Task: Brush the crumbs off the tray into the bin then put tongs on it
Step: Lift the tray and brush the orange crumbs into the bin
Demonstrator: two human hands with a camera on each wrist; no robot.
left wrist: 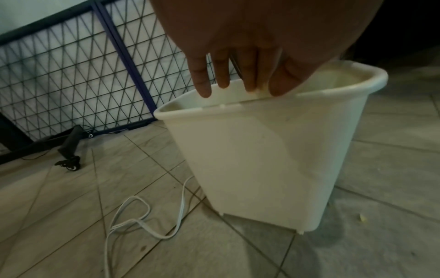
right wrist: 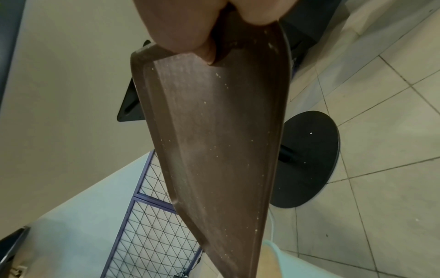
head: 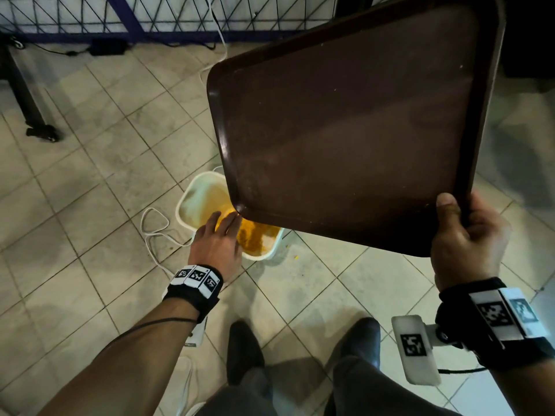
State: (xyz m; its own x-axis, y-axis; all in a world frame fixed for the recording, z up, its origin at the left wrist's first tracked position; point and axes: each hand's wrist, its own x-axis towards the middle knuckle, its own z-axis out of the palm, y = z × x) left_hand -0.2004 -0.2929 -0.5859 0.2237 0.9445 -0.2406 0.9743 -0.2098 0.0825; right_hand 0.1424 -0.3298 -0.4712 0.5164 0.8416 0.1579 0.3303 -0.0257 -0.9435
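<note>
My right hand (head: 462,232) grips the near right corner of a dark brown tray (head: 354,121), thumb on its top face. The tray is tilted, its lowest corner hanging over a white bin (head: 270,250) on the floor. Yellow crumbs (head: 255,232) lie inside the bin. In the right wrist view the tray (right wrist: 214,141) still carries fine pale specks. My left hand (head: 219,235) hovers over the bin's near rim with fingers straight, holding nothing. The left wrist view shows those fingers (left wrist: 250,75) just above the bin (left wrist: 257,159). No tongs are in view.
Tiled floor all around, with a white cable (head: 153,232) looped left of the bin and a stray crumb (head: 295,257) to its right. A wire grid fence (head: 150,13) runs along the back. A wheeled black leg (head: 42,133) stands left; a round black table base (right wrist: 307,158) right.
</note>
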